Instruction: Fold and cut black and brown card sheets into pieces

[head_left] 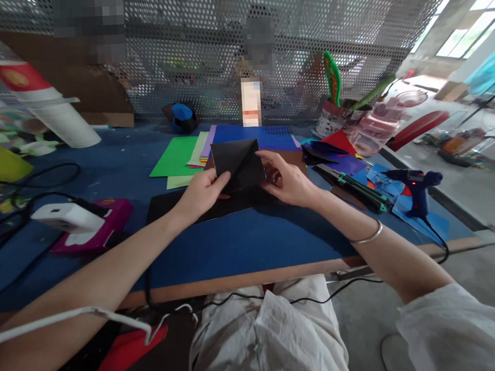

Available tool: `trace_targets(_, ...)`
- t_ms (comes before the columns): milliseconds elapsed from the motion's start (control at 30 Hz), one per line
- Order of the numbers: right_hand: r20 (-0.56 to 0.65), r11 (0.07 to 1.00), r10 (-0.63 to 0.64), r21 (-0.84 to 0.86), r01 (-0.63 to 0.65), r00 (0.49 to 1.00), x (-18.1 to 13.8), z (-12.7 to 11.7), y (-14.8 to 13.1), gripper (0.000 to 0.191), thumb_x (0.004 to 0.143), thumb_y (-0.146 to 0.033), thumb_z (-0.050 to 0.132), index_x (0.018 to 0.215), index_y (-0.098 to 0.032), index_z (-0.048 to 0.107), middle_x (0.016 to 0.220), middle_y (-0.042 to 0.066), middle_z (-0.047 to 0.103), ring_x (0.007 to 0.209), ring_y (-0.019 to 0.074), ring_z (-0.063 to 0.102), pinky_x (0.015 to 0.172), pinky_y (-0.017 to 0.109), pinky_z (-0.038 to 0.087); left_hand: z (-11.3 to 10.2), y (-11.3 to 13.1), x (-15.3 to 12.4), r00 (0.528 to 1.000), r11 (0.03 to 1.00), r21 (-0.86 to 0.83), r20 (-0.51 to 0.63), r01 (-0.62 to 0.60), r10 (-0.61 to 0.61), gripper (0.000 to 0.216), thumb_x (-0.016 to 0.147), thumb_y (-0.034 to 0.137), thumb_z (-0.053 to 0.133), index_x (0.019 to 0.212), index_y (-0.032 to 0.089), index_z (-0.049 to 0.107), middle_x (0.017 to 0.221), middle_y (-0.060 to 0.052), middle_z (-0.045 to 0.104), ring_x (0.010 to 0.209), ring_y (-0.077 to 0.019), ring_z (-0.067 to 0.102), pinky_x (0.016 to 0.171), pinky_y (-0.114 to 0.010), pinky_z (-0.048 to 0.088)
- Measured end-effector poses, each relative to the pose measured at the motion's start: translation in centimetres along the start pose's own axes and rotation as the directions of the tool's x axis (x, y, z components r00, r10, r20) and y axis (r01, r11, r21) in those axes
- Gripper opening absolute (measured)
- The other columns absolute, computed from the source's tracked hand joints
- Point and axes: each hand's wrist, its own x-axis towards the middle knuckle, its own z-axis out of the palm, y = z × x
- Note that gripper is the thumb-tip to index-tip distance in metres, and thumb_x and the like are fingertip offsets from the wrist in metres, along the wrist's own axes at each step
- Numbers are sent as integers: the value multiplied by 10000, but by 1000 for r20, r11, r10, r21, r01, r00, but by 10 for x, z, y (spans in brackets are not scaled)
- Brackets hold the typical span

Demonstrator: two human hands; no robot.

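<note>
A folded piece of black paper (pixel 238 162), with a diagonal crease across its front, is held up over the table. My left hand (pixel 204 192) pinches its left side, the thumb lying on the front face. My right hand (pixel 288 179) is curled at its right edge, the index fingertip at the upper corner and the thumb lower down. Beneath lies a flat black sheet (pixel 165 207), partly covered by my left hand. Behind the folded paper are a brown sheet (pixel 294 160), a blue sheet (pixel 245 133) and a green sheet (pixel 174 155).
A blue glue gun (pixel 417 190) with a lit red light stands right, beside a green-and-black cutter (pixel 355 188). A purple power strip (pixel 118 217) with a white plug and cables sits left. Paper cups (pixel 63 117) lean farther back. A perforated metal screen (pixel 207 49) closes off the table's far side.
</note>
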Motion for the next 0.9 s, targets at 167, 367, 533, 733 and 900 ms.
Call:
trace_targets(167, -10, 996, -36, 79, 36, 999, 2, -3, -3, 406, 944, -401, 699, 1282, -194, 613, 1166, 106, 703, 922, 197, 672, 742, 306, 551, 5, 4, -6, 999, 1000, -16, 48, 16, -15, 133, 842, 311, 758, 760, 207, 744, 791, -48, 774, 836, -275, 773, 694, -329, 632)
trace_targets(367, -141, 993, -68, -101, 54, 988, 3, -2, -3, 248, 891, -206, 675, 1135, -223, 716, 1298, 139, 645, 1197, 270, 639, 997, 436, 534, 5, 8, -8, 993, 994, -71, 86, 84, -78, 164, 874, 308, 723, 750, 201, 736, 773, -80, 782, 799, -278, 789, 653, -332, 622)
trace_targets(533, -233, 950, -156, -302, 81, 960, 3, 1, -5, 351, 868, -220, 744, 1213, -278, 731, 1508, 148, 502, 1363, 362, 514, 1089, 584, 464, 2, 13, -9, 985, 979, -131, 93, 154, -143, 178, 897, 325, 687, 811, 184, 752, 754, -99, 784, 799, -272, 795, 629, -323, 625)
trace_targets(733, -176, 908, -294, -358, 217, 940, 1, -1, -8, 164, 993, -229, 632, 989, -262, 793, 1273, 110, 673, 1190, 295, 620, 997, 504, 502, 1, 16, -8, 991, 981, -147, 57, 127, -120, 220, 903, 401, 708, 877, 187, 753, 841, -96, 803, 830, -231, 787, 636, -275, 608)
trace_targets(900, -352, 934, -185, -353, 53, 917, 3, -6, -5, 209, 1014, -227, 591, 931, -256, 781, 1070, 90, 727, 1043, 273, 638, 974, 502, 484, -10, 11, 3, 995, 996, 30, -41, -85, 86, 477, 920, 616, 602, 1023, 170, 738, 1074, -147, 800, 1065, -296, 759, 875, -369, 617)
